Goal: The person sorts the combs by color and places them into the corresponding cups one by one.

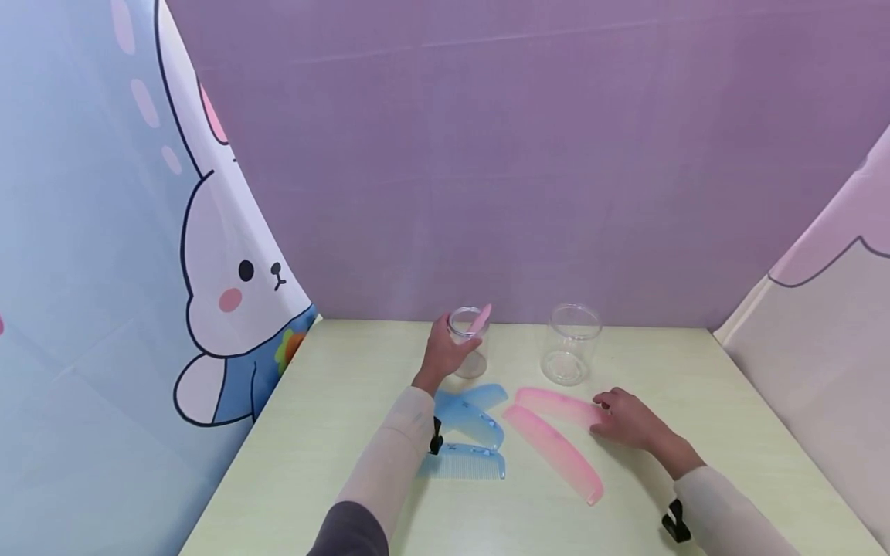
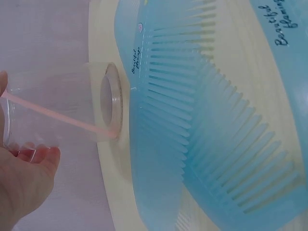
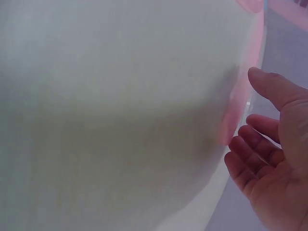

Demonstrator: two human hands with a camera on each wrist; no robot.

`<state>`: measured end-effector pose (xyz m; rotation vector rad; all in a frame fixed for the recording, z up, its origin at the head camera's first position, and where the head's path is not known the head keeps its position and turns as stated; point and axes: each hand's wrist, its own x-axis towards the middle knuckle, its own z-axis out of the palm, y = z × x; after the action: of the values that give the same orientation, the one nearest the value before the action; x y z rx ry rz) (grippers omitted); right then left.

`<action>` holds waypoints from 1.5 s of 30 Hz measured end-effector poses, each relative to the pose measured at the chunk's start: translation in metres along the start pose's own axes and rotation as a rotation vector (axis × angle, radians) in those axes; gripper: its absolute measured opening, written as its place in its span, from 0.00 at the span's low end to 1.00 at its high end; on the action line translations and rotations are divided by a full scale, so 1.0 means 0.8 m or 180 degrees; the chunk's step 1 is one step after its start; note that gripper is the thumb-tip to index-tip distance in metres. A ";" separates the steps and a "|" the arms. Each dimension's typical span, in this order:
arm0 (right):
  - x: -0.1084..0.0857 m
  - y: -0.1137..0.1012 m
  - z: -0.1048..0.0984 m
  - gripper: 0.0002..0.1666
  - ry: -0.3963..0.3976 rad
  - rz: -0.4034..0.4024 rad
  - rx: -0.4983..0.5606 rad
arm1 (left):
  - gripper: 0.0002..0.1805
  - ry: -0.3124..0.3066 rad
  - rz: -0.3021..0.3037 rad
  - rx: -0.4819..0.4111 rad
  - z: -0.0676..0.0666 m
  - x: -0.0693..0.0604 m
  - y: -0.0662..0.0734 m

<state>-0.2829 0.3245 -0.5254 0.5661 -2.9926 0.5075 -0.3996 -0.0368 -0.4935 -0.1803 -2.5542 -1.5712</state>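
My left hand grips a small clear plastic jar near its rim, at the back of the table. A pink comb leans inside this jar; in the left wrist view it shows as a thin slanted strip. My right hand is at the right end of another pink comb lying on the table. In the right wrist view its thumb and fingers are spread apart beside that comb, holding nothing. A second pink comb lies diagonally in front of it.
Blue combs overlap in front of the small jar, and another blue comb lies nearer. A wider clear jar stands upright to the right of the small one. Purple cloth hangs behind the table.
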 end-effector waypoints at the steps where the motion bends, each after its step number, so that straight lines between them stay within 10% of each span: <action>1: -0.001 0.002 0.002 0.30 -0.0021 0.0021 -0.0015 | 0.49 -0.0001 -0.0001 -0.0008 0.000 0.000 0.000; 45: 0.004 0.005 0.006 0.25 0.0290 -0.0014 -0.0334 | 0.50 0.0024 -0.0210 0.0009 0.002 -0.005 0.009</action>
<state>-0.2875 0.3252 -0.5306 0.5262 -2.9101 0.3628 -0.3948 -0.0320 -0.4886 -0.0904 -2.5818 -1.5874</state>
